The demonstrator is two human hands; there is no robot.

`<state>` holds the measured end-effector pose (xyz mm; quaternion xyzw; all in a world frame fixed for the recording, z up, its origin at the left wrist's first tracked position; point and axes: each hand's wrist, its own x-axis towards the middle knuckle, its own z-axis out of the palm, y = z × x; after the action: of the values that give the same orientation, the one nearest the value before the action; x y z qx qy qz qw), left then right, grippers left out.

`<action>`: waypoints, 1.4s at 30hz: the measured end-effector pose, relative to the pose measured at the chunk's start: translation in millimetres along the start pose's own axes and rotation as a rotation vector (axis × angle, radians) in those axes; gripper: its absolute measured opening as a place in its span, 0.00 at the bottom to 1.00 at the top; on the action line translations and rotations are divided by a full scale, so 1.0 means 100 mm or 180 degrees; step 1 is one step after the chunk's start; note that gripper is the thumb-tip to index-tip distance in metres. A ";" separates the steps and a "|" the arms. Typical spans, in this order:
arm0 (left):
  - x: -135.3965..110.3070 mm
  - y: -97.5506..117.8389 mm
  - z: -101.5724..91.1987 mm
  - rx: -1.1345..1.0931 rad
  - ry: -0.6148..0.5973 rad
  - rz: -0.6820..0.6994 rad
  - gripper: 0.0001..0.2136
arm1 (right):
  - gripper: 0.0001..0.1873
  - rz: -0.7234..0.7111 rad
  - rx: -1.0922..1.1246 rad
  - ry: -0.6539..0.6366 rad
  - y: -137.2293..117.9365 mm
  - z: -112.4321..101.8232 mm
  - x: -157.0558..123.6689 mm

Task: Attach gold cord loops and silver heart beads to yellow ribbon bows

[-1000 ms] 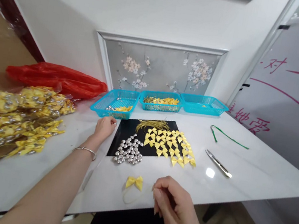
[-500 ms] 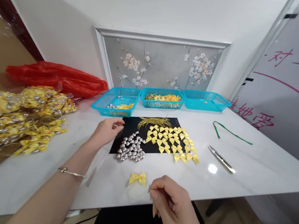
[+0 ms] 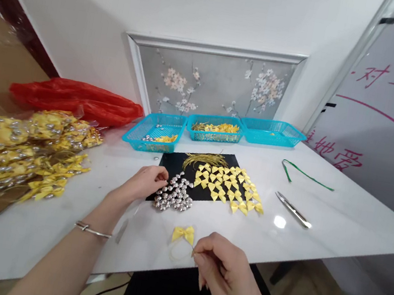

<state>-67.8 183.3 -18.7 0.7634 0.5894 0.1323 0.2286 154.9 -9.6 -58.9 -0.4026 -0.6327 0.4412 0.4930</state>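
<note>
My right hand (image 3: 218, 264) is closed in a pinch on a thin gold cord (image 3: 174, 257). The cord runs in a loose loop beneath a yellow ribbon bow (image 3: 183, 234), just left of my fingertips. My left hand (image 3: 146, 183) is at the left edge of a pile of silver heart-shaped beads (image 3: 176, 194), thumb and fingers curled together; what is between them, if anything, is hidden. The beads lie on and in front of a black mat (image 3: 153, 194). Rows of yellow bows (image 3: 228, 185) and a bundle of gold cords (image 3: 206, 159) are beside them.
Three blue baskets (image 3: 273, 133) line the wall; two hold bows or beads. Silver thread snips (image 3: 293, 210) and a green ribbon (image 3: 307, 176) lie at the right. Bagged yellow bows with beads (image 3: 22, 153) and a red bag (image 3: 76, 99) fill the left. A single bead (image 3: 156, 158) lies behind my left hand.
My left hand has moved toward me and right, from the mat's back left corner to the bead pile. The bow and its cord loop have settled; my right hand keeps its pinch.
</note>
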 end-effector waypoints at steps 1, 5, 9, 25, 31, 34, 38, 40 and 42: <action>-0.01 0.01 -0.01 -0.0077 0.0036 -0.0022 0.17 | 0.10 -0.0007 0.0006 0.0002 -0.01 0.00 0.00; -0.11 0.11 -0.06 -0.0613 0.0296 -0.0107 0.16 | 0.09 -0.0045 0.0025 0.0007 -0.02 -0.01 0.00; -0.49 0.30 0.02 -0.1602 0.0600 -0.0131 0.14 | 0.09 -0.0036 0.0067 0.0085 -0.01 -0.03 -0.02; -1.70 0.85 0.50 -0.5018 0.0687 -0.1787 0.22 | 0.08 -0.0751 -0.0248 0.0445 -0.32 0.02 -0.02; -1.71 0.90 0.55 -0.5010 0.0540 -0.1298 0.14 | 0.09 -0.0936 -0.0400 0.0446 -0.32 0.02 -0.03; -1.74 0.89 0.56 -0.4840 0.0368 -0.0894 0.11 | 0.11 -0.0998 -0.0461 0.0479 -0.31 0.02 -0.03; -1.78 0.91 0.55 -0.4638 0.0363 -0.0619 0.08 | 0.13 -0.1070 -0.0473 0.0434 -0.29 0.02 -0.04; -1.79 0.93 0.54 -0.4566 0.0343 -0.0603 0.08 | 0.13 -0.1129 -0.0462 0.0459 -0.28 0.02 -0.04; -1.80 0.97 0.55 -0.4546 0.0333 -0.0688 0.09 | 0.13 -0.1178 -0.0468 0.0500 -0.27 0.02 -0.05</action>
<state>-9.5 -19.0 -4.8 0.3578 0.4415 0.4981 0.6549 151.9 -22.0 -35.1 -0.3475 -0.6859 0.2631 0.5827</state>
